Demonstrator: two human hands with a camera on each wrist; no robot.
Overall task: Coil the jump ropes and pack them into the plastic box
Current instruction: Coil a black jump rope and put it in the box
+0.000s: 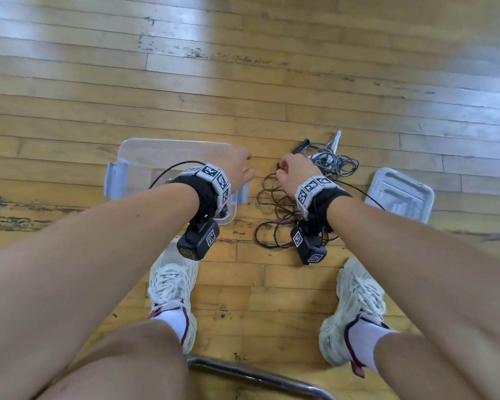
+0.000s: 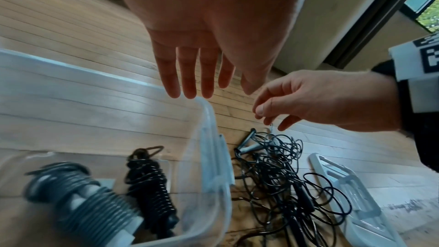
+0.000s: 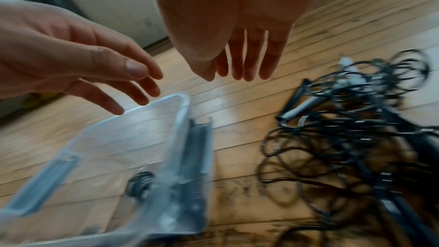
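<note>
Plastic box (image 1: 168,151) sits on the wooden floor (image 1: 243,82) at about ten o'clock from the person's feet, clear-walled, lid off. Inside it, the left wrist view picks out two ropes already wound: a grey coiled rope (image 2: 78,200) near the close wall and a black coiled rope (image 2: 149,181) just beside it, toward three o'clock.

Over the box's right rim hovers the left hand (image 1: 237,168), fingers (image 2: 187,74) straight and slightly spread, palm down, nothing in it; it is released and touching nothing.

Moving on to twelve o'clock from the feet, the right hand (image 1: 295,168) hangs close beside the left one, over the floor between box and ropes. From the left wrist view its thumb and fingertips look pinched together with something thin below them, but the right wrist view shows the fingers (image 3: 251,59) hanging straight, so whether it grasps a strand I cannot tell.

Beneath and past that hand, at one o'clock, lies the loose tangle of jump ropes (image 1: 289,209), brownish loops nearest the feet and a grey bunch with handles (image 1: 329,160) farther out, all on the floor, outside the box.

Farthest right, at two o'clock, the box lid (image 1: 399,194) lies flat, just beside the tangle.
</note>
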